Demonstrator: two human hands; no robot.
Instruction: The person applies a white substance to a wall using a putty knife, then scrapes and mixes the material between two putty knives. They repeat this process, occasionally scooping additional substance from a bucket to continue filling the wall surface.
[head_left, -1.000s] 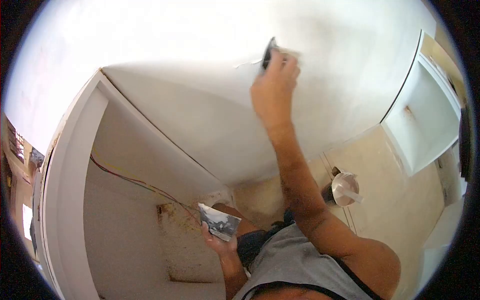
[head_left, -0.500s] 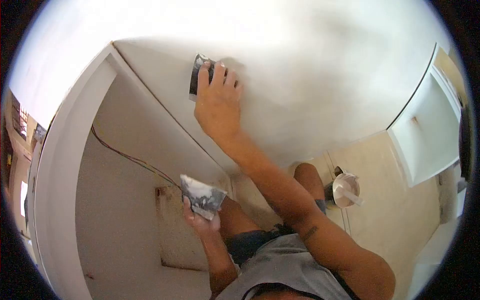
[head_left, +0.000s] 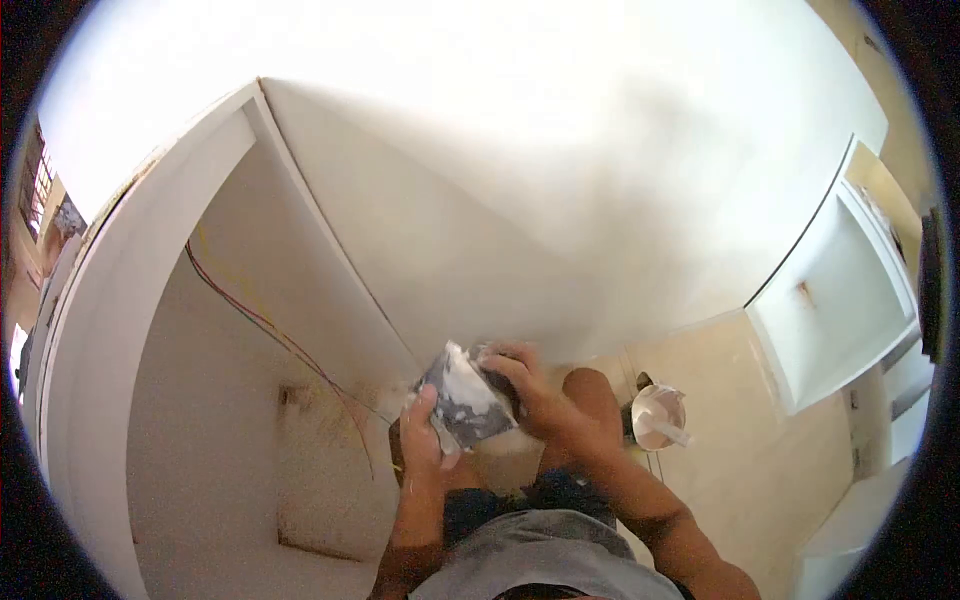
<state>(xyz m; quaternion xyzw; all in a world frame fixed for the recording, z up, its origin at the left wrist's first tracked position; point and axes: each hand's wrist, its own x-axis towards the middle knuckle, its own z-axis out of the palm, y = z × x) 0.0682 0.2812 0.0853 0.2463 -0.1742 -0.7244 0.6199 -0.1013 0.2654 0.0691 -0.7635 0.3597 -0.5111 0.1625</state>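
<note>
Below white wall, left hand (head_left: 425, 440) grips putty-smeared plate (head_left: 462, 400).

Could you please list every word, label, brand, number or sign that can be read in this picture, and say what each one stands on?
None can be read: the putty-smeared grey metal trowel held by both the left hand and the right hand, the white plastic bucket and the white plastered wall show no lettering.

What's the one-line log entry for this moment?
left hand: holds putty-smeared blade | right hand: on blade's other edge | bucket: on floor, stick inside | wires: hang in wall niche
</note>
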